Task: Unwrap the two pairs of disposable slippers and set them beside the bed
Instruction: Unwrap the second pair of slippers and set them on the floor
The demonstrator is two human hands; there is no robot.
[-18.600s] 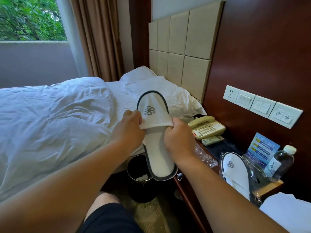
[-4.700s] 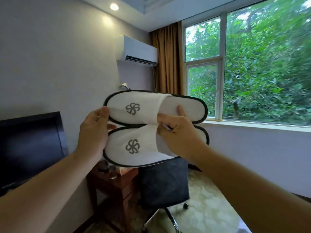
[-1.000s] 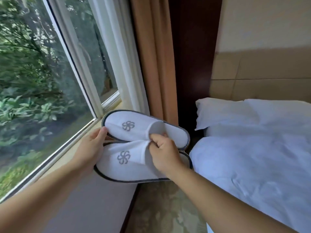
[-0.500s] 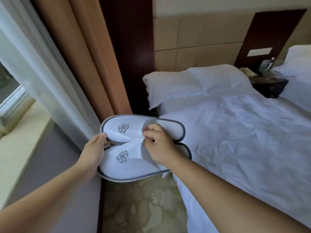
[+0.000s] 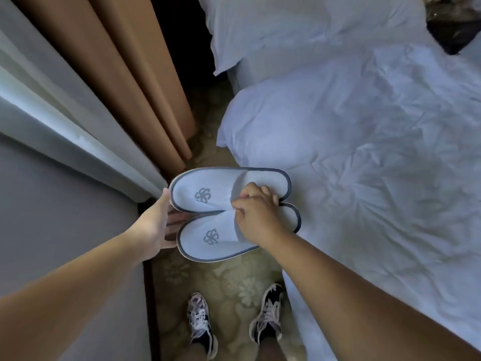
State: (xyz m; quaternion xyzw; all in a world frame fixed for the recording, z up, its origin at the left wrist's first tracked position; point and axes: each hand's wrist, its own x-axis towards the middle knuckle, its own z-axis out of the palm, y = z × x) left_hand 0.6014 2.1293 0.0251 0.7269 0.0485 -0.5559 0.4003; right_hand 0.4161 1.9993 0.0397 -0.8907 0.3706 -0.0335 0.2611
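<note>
A person stands in the narrow gap between a grey wall and a bed, two patterned sneakers (image 5: 200, 324) planted on pale carpet (image 5: 234, 285) woven with a flower design. Above the shoes, both bare arms reach forward holding two white slippers (image 5: 208, 238) side by side over the floor, toes pointing left, heels toward the mattress. The left hand (image 5: 156, 225) is spread flat against the toe ends, fingers loosely extended rather than curled. The right hand (image 5: 256, 217) is closed, pinching the edges of the two upper bands where they meet. Each slipper carries dark grey trim around its sole and one grey pinwheel-shaped emblem stitched on the upper; no lettering can be read. To the right, the bed (image 5: 364, 178) is covered with a rumpled white duvet, its edge just beside the slipper heels. Farther back on the left hang a tan curtain (image 5: 135, 74) and a white sheer panel (image 5: 52, 105), their hems reaching the floor. At the head of the bed lies one white pillow (image 5: 273, 29), with a dark object at the top right corner too dim to identify.
</note>
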